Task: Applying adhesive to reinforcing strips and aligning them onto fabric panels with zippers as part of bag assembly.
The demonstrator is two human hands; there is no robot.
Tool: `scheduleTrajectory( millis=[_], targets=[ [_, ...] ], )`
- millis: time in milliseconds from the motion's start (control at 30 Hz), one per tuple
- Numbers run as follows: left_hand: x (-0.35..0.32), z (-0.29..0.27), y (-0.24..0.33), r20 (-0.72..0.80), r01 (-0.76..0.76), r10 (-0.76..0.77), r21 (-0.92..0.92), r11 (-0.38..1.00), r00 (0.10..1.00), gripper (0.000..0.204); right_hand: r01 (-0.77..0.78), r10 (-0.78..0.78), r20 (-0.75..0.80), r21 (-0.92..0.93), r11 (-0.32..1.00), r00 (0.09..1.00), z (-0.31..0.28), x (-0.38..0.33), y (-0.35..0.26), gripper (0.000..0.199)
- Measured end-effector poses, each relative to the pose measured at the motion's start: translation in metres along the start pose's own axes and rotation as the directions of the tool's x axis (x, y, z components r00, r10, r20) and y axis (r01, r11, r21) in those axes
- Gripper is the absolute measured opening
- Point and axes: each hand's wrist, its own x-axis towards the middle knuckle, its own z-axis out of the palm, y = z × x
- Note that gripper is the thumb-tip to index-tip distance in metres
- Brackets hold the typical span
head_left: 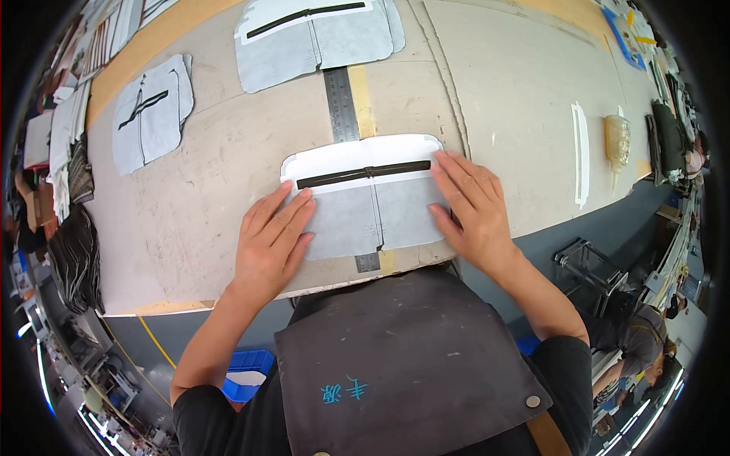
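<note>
Tabletop panel (pixel 365 199) (zippered, seemingly) under hands (pixel 270 239).

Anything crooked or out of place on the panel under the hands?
Nothing stands out. Both the left hand and right hand press flat on the grey-and-white zippered panel, which lies square over the steel ruler.
</note>
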Motion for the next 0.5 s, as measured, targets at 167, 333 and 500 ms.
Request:
scheduleTrajectory(
  millis=[167,333,500],
  targets=[
    [0.001,-0.004,0.0,0.001,0.038,-0.038,-0.088,0.995,0.999,0.045,0.027,-0.019,0.089,-0.092,0.995,0.996,-0.006,-0.001,0.003,0.055],
    [0.007,-0.003,-0.011,-0.125,0.1,-0.115,-0.12,0.988,0.986,0.045,0.044,-0.031,0.107,-0.122,0.992,0.994,-0.008,0.0,0.002,0.055],
    [0.005,-0.002,-0.01,-0.037,0.044,-0.035,0.261,0.964,0.999,0.045,-0.017,0.027,0.095,-0.099,0.995,0.995,-0.013,0.001,0.006,0.054]
  ],
)
